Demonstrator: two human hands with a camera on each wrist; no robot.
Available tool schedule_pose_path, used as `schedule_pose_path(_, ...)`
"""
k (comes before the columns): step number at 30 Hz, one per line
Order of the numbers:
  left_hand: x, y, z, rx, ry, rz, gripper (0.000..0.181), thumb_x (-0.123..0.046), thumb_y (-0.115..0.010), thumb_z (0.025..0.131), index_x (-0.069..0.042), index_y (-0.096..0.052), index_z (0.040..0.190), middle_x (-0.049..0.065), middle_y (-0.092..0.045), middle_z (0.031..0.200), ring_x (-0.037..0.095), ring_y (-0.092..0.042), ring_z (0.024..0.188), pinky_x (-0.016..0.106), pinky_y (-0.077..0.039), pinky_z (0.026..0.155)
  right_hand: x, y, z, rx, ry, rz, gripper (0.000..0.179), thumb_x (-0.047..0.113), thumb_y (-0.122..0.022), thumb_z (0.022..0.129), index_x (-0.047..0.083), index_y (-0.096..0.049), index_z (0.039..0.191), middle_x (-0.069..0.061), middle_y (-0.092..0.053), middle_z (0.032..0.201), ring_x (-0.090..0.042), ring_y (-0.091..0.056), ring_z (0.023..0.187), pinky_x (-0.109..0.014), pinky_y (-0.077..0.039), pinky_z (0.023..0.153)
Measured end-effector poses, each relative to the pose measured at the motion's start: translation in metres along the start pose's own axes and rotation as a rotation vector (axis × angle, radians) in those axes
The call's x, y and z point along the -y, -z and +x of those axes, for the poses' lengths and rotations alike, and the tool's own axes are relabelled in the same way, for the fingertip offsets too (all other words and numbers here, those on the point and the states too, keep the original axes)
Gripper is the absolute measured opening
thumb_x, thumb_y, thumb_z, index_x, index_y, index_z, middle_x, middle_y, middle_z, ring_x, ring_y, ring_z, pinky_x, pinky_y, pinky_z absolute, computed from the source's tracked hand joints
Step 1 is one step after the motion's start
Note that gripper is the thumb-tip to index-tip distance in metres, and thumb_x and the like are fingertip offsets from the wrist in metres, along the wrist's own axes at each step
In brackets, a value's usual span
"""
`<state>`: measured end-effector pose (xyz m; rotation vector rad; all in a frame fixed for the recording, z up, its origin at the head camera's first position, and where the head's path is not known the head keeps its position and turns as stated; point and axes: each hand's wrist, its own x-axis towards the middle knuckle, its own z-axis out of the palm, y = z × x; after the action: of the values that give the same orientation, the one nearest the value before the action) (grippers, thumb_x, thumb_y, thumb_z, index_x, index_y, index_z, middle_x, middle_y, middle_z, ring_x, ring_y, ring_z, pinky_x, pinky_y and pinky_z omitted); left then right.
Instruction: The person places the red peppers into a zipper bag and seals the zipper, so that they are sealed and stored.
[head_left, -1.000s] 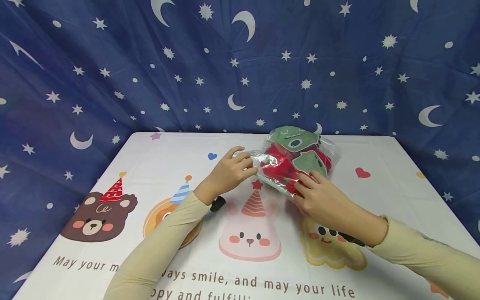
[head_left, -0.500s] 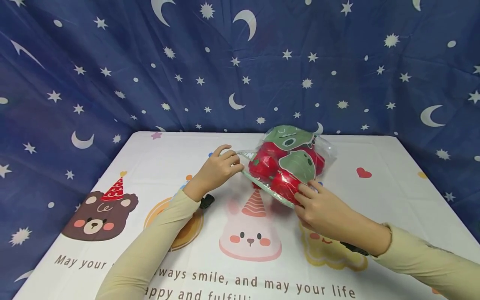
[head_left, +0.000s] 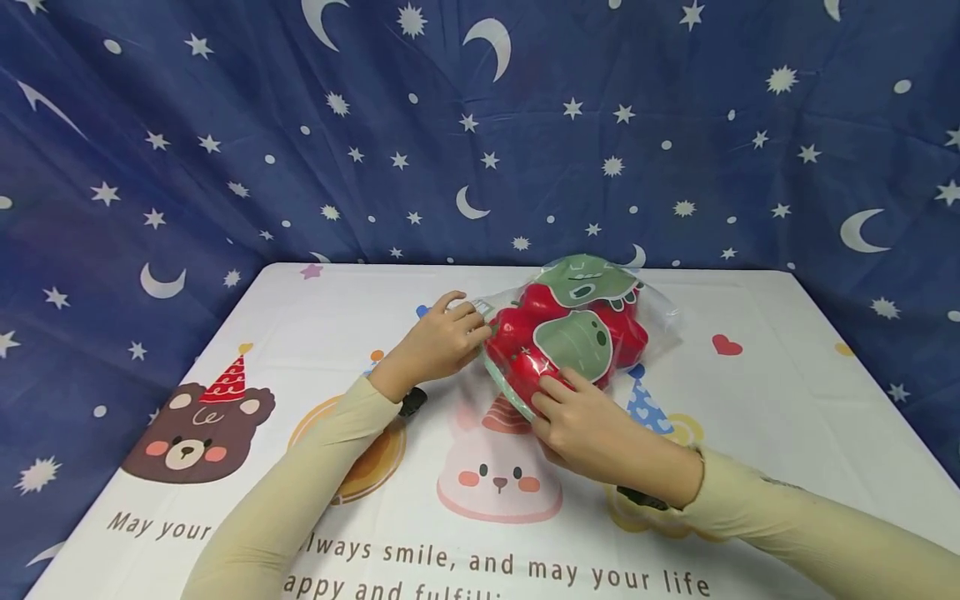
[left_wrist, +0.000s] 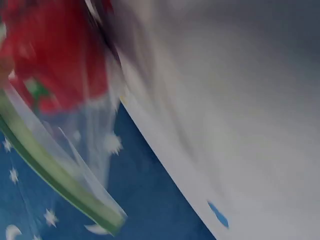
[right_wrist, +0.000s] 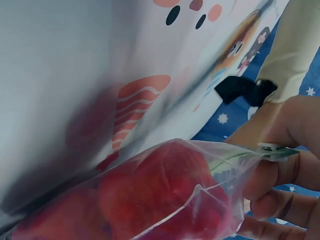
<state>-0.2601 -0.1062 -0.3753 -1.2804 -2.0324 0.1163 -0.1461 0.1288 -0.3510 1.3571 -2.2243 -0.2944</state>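
Observation:
A clear zip bag printed with green dinosaur shapes is held tilted above the table, with several red toy bell peppers inside. My left hand grips its left corner. At the near end of the green zip strip, my right hand pinches the edge. Close up in the right wrist view, fingers hold the bag beside a small white slider. The left wrist view is blurred, showing the green strip and a red pepper. Whether the zip is parted, I cannot tell.
A white tablecloth with printed cartoon animals and lettering covers the table. Behind it hangs a dark blue curtain with moons and stars. Black straps sit at both wrists, one strap showing in the right wrist view.
The bag has shifted left and toward me, turning so more peppers show. My right hand has moved left with its lower edge; my left hand first drew left, then stayed about there.

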Motion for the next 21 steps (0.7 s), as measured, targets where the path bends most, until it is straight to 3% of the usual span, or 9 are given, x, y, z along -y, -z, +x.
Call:
schedule_pose_path(5, -0.022, 0.01, 0.0, -0.045, -0.185, -0.009, 0.005, -0.016, -0.065, 0.086, -0.015, -0.061, 0.088, -0.002, -0.068, 0.089, 0.014, -0.062, 0.091, 0.038, -0.045, 0.099, 0.0, -0.006, 0.007, -0.018, -0.014, 0.001, 0.027, 0.036, -0.076, 0.07, 0.014, -0.072, 0.085, -0.003, -0.07, 0.086, -0.021, -0.058, 0.088, -0.037, -0.047, 0.081)
schedule_pose_path(8, -0.028, 0.013, -0.005, -0.044, -0.227, 0.029, 0.007, -0.014, -0.067, 0.085, -0.017, -0.062, 0.09, -0.003, -0.069, 0.093, 0.011, -0.062, 0.093, 0.035, -0.045, 0.1, -0.003, -0.01, 0.008, -0.023, -0.019, 0.016, 0.029, 0.038, -0.076, 0.071, 0.014, -0.07, 0.086, -0.004, -0.07, 0.087, -0.022, -0.06, 0.091, -0.039, -0.05, 0.084)
schedule_pose_path(13, -0.023, 0.012, -0.015, -0.005, -0.197, 0.014, 0.013, -0.012, -0.071, 0.081, -0.017, -0.063, 0.091, -0.003, -0.069, 0.095, 0.012, -0.063, 0.095, 0.036, -0.045, 0.099, -0.017, -0.02, 0.002, -0.053, -0.033, 0.069, 0.038, 0.045, -0.075, 0.072, 0.015, -0.063, 0.091, -0.004, -0.066, 0.09, -0.023, -0.059, 0.09, -0.044, -0.052, 0.084)
schedule_pose_path(21, 0.0, 0.004, -0.029, 0.049, -0.04, -0.042, 0.012, -0.005, -0.068, 0.081, -0.014, -0.065, 0.087, 0.0, -0.068, 0.084, 0.017, -0.061, 0.085, 0.038, -0.045, 0.096, -0.052, -0.036, -0.018, -0.055, -0.114, 0.035, 0.044, 0.042, -0.075, 0.071, 0.011, -0.056, 0.096, -0.008, -0.059, 0.091, -0.027, -0.055, 0.089, -0.043, -0.046, 0.082)
